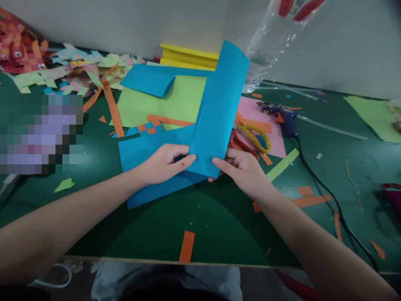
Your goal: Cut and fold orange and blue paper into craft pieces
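A folded sheet of blue paper (222, 100) is held up at a tilt between my two hands. My left hand (164, 164) pinches its lower left edge between thumb and fingers. At the lower right corner, my right hand (242, 169) grips it with the thumb in front and the fingers behind. Beneath my left hand lies another flat piece of blue paper (140, 152). Just behind are a green sheet (188, 90) and a rolled-over blue piece (147, 81). Scissors with yellow and red handles (255, 140) rest beyond my right hand, partly hidden by the held paper.
A glue gun (286, 119) with a black cord lies to the right on pink paper. The clear bottle (266, 50) stands at the back. Paper scraps (75, 71) pile up at back left, near a blurred-out device (37, 138). One orange strip (187, 246) sits by the front edge.
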Action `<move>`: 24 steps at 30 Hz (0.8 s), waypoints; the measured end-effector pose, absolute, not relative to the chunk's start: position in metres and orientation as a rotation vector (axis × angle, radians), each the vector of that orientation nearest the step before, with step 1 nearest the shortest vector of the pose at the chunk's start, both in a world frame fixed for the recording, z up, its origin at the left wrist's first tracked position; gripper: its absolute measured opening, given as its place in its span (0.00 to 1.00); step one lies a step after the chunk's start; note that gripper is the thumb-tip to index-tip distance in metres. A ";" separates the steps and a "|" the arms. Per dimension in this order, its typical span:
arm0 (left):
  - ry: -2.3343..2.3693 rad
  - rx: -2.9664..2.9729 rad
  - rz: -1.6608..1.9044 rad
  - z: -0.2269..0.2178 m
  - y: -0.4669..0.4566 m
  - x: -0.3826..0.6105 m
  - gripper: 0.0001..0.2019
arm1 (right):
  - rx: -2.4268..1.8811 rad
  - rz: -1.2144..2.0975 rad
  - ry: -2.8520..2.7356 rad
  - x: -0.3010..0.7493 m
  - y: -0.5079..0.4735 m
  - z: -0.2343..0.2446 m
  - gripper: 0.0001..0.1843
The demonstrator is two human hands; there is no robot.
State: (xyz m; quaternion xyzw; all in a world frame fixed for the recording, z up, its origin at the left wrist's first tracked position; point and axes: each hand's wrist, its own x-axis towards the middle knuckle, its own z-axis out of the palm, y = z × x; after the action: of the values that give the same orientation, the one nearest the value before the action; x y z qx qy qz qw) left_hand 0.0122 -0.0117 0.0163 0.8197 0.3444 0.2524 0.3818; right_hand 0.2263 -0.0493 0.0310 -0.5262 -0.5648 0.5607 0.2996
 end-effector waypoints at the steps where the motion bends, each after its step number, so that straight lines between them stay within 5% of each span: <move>1: 0.886 2.071 0.639 0.017 -0.012 0.012 0.20 | -1.393 1.494 -1.496 0.227 -0.049 0.031 0.20; 24: 0.703 1.858 0.602 0.024 -0.007 0.012 0.20 | -1.389 1.564 -1.480 0.236 -0.052 0.028 0.11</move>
State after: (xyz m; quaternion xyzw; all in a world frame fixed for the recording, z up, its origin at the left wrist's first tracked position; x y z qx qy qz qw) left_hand 0.0116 -0.0067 0.0240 0.7709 0.2916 0.2497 0.5083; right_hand 0.2363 -0.0518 0.0278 -0.5195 -0.5535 0.5850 0.2854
